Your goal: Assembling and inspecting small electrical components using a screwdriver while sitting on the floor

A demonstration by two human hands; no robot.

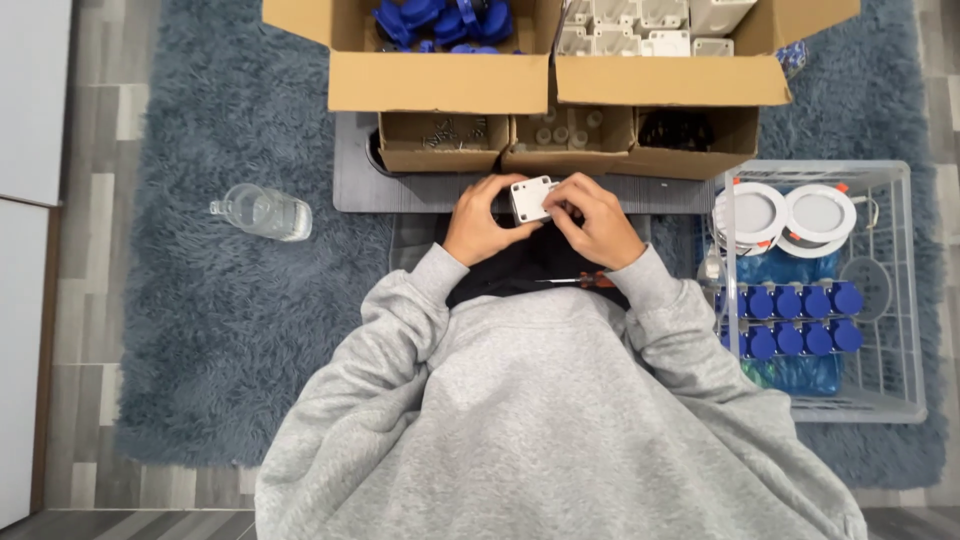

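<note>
A small white square plastic box [530, 198] is held between both hands just in front of the small cardboard trays. My left hand [482, 220] grips its left side. My right hand [594, 220] holds its right edge, fingertips pressed on the box near its corner. Both arms wear grey sleeves. A screwdriver with a red-and-black handle [578, 281] lies on my dark lap below the hands.
Three small cardboard trays [566, 140] sit on a grey board, holding screws and small parts. Behind them are boxes of blue parts [440, 20] and white boxes [640, 25]. A clear crate [905, 300] at right holds round white lamps and blue parts. A plastic bottle [262, 212] lies on the blue rug.
</note>
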